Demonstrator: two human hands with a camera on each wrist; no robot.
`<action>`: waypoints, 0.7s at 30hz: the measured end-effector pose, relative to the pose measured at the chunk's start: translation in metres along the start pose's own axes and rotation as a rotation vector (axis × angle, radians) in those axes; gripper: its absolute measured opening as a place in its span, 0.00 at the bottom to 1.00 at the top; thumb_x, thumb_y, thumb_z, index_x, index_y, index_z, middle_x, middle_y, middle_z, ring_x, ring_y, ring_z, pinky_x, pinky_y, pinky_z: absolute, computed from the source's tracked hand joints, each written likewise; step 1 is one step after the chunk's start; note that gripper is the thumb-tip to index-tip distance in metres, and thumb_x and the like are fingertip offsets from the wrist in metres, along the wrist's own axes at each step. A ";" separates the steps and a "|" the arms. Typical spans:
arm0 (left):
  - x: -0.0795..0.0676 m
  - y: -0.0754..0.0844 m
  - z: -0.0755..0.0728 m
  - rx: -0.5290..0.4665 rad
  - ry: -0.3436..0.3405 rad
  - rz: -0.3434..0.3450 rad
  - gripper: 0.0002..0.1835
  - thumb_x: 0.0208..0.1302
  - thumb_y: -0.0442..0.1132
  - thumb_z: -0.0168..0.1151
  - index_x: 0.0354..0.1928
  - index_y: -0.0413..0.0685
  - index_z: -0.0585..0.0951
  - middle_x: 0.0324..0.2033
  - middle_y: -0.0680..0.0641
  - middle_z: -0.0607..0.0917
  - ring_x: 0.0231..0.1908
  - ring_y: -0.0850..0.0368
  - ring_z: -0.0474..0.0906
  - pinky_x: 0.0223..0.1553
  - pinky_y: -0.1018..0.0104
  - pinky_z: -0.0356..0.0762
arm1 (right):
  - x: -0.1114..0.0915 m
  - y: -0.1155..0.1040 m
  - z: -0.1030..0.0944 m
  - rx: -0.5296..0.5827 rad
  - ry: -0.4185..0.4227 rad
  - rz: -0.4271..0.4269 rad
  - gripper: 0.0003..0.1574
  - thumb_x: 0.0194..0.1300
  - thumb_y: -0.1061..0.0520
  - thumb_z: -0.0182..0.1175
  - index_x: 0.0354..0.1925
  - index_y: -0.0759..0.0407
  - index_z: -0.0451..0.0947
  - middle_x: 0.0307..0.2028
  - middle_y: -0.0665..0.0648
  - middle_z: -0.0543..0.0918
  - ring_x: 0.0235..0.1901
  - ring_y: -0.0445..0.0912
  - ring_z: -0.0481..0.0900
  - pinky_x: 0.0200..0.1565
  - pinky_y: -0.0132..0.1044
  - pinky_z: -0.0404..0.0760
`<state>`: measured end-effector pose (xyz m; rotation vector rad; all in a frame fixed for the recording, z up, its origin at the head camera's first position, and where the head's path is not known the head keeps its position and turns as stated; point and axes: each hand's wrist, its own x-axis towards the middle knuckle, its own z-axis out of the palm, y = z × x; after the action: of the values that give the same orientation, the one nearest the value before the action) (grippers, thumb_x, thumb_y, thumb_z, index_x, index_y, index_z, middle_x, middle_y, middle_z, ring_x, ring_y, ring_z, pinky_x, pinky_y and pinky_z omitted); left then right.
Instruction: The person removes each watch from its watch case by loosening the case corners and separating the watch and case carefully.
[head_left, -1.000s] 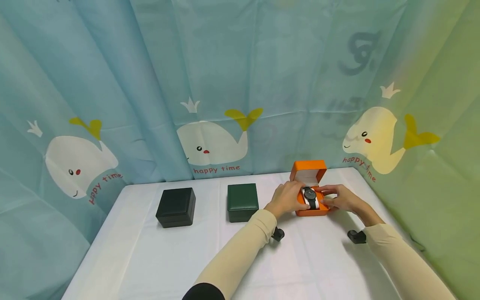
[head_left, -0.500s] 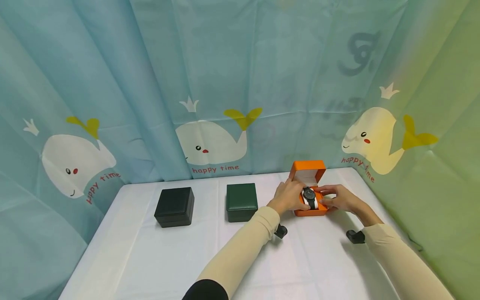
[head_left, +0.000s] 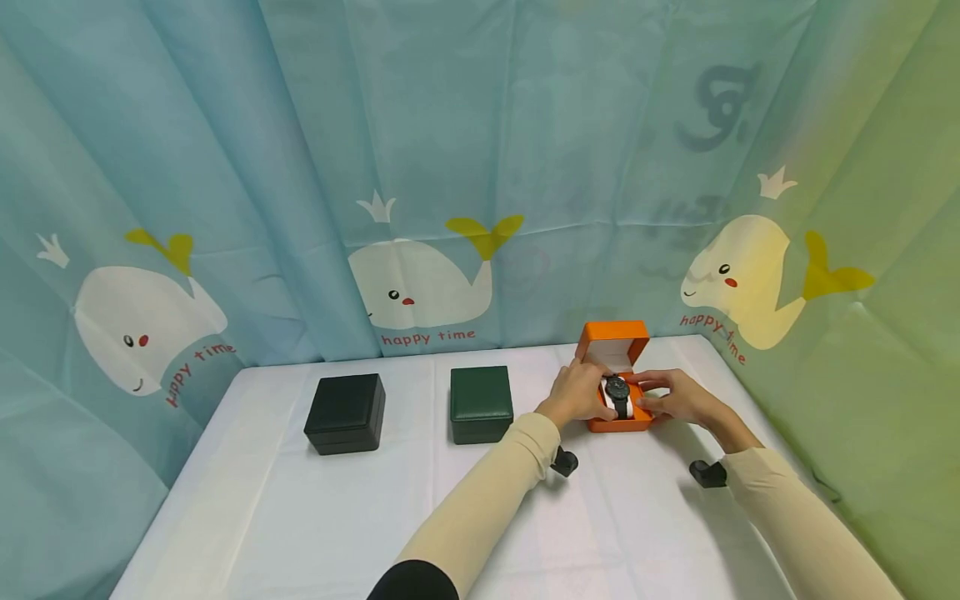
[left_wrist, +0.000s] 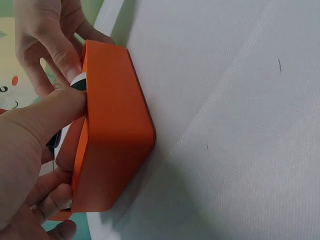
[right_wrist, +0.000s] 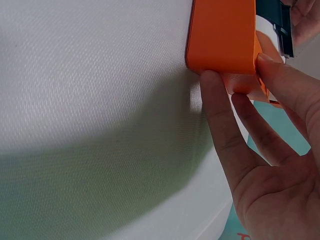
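An orange watch box point(head_left: 620, 425) stands with its lid raised at the table's back right. Inside it is a black wristwatch point(head_left: 617, 390) wrapped round a white cushion, face up. My left hand point(head_left: 576, 392) reaches over the box's left side and holds the watch, its thumb by the strap's lower end; its other fingertips are partly hidden. On the opposite side my right hand point(head_left: 678, 397) grips the box wall. In the right wrist view, that thumb lies at the orange box's point(right_wrist: 225, 37) rim, with fingers against the outside.
To the left stand a closed green box point(head_left: 482, 405) and, farther left, a closed black box point(head_left: 346, 413). White cloth covers the table point(head_left: 337, 517). Behind it hangs a blue curtain point(head_left: 442, 150) printed with whales; a green curtain point(head_left: 885, 400) borders the right.
The left wrist has shifted slightly right toward the orange box. The head view has turned a little. Both hands stay at the box, and the watch remains inside.
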<state>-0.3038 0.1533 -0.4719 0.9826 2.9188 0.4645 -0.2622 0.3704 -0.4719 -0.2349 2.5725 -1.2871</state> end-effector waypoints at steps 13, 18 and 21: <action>0.001 -0.001 0.004 -0.031 0.012 -0.022 0.36 0.51 0.58 0.81 0.62 0.59 0.83 0.49 0.59 0.85 0.50 0.59 0.73 0.53 0.66 0.70 | 0.000 0.000 0.001 0.006 -0.008 0.007 0.32 0.69 0.65 0.65 0.68 0.73 0.71 0.61 0.83 0.72 0.44 0.56 0.85 0.38 0.44 0.88; 0.000 -0.001 0.005 -0.063 0.015 -0.022 0.35 0.51 0.58 0.81 0.62 0.59 0.83 0.49 0.60 0.85 0.50 0.59 0.72 0.54 0.66 0.69 | 0.000 0.001 0.001 0.002 -0.008 0.008 0.32 0.69 0.65 0.65 0.68 0.73 0.70 0.61 0.83 0.72 0.43 0.55 0.85 0.38 0.43 0.88; 0.001 -0.002 0.008 -0.095 0.027 -0.012 0.35 0.50 0.57 0.82 0.62 0.58 0.83 0.50 0.59 0.85 0.53 0.58 0.73 0.55 0.65 0.69 | 0.000 0.002 0.001 0.010 -0.008 0.027 0.32 0.69 0.65 0.65 0.68 0.72 0.70 0.61 0.83 0.72 0.41 0.54 0.85 0.38 0.44 0.88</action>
<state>-0.3048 0.1542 -0.4799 0.9542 2.8937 0.6146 -0.2622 0.3709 -0.4742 -0.2021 2.5533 -1.2870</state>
